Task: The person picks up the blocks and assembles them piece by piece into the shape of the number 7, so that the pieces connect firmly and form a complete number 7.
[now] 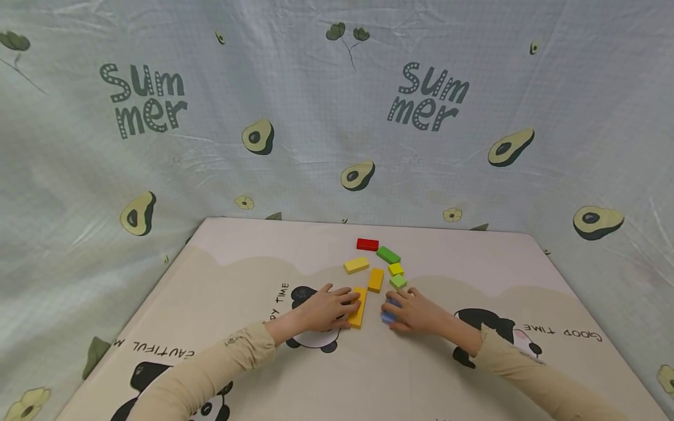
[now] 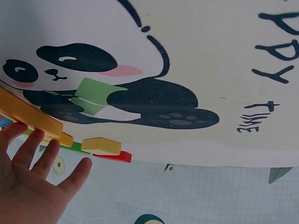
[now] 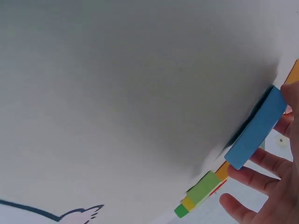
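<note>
My left hand (image 1: 329,309) lies beside a long orange block (image 1: 360,309), its fingertips over the block's left edge. Those fingers (image 2: 42,158) look fairly straight in the left wrist view, touching the side of the orange block (image 2: 32,114). To the right, my right hand (image 1: 416,311) grips a blue block (image 1: 389,316), partly covered by the fingers. From the right wrist, the blue block (image 3: 258,128) shows held near both its ends, one long side dark with shadow. Just beyond the hands lie a shorter orange block (image 1: 375,280) and a light green block (image 1: 398,282).
Farther back sit a pale yellow block (image 1: 356,265), a bright yellow block (image 1: 396,269), a green block (image 1: 388,255) and a red block (image 1: 367,244), in a loose curve. The table (image 1: 295,240) has a panda-printed cover and meets a hanging avocado-print sheet (image 1: 305,175) at its far edge.
</note>
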`<state>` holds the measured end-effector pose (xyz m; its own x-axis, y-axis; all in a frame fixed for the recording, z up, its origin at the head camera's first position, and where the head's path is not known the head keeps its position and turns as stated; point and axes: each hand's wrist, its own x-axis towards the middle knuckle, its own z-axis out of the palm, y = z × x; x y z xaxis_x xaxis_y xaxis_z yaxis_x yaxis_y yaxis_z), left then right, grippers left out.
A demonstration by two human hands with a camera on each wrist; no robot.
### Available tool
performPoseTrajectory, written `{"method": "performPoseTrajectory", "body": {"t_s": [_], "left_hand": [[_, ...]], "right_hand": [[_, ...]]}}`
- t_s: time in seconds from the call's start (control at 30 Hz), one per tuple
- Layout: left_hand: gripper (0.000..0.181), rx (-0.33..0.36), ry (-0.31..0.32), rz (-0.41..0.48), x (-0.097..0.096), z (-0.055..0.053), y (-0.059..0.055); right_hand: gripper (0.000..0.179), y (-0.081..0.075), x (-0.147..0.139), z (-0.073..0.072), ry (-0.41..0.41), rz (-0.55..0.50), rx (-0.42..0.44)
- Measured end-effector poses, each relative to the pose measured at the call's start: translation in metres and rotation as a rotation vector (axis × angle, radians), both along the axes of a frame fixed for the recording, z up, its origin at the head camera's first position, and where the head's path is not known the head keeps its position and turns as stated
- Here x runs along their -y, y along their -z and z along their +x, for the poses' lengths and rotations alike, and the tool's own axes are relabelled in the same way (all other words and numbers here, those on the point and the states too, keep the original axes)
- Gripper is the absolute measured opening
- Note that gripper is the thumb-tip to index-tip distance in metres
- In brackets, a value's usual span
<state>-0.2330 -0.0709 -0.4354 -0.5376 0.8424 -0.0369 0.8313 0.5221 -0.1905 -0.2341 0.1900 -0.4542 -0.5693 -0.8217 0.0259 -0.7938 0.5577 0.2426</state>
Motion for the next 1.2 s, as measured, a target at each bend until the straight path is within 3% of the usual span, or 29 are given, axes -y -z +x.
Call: {"method": "performPoseTrajectory", "body": {"t_s": [0.53,0.77,1.03,1.2], "left_hand": [[0.051,0.006,-0.009,-0.013,-0.001,-0.001,0.000],[0.050,0.000,0.000,-0.005,-0.001,0.000,0.000],[0.050,0.000,-0.004,-0.011,0.000,0.001,0.004],[0.050,-0.002,-0.008,-0.002,-0.001,0.000,0.003]], "right_hand": [[0.032,-0.002,-0.013,0.017,-0.067,-0.004,-0.047],[0.032,-0.003,-0.018,0.028,-0.060,0.008,-0.008],[0.032,0.004,-0.026,0.037,-0.119,-0.032,-0.107],[0.031,0.006,-0.033,0.041,-0.112,-0.037,-0.115]]}}
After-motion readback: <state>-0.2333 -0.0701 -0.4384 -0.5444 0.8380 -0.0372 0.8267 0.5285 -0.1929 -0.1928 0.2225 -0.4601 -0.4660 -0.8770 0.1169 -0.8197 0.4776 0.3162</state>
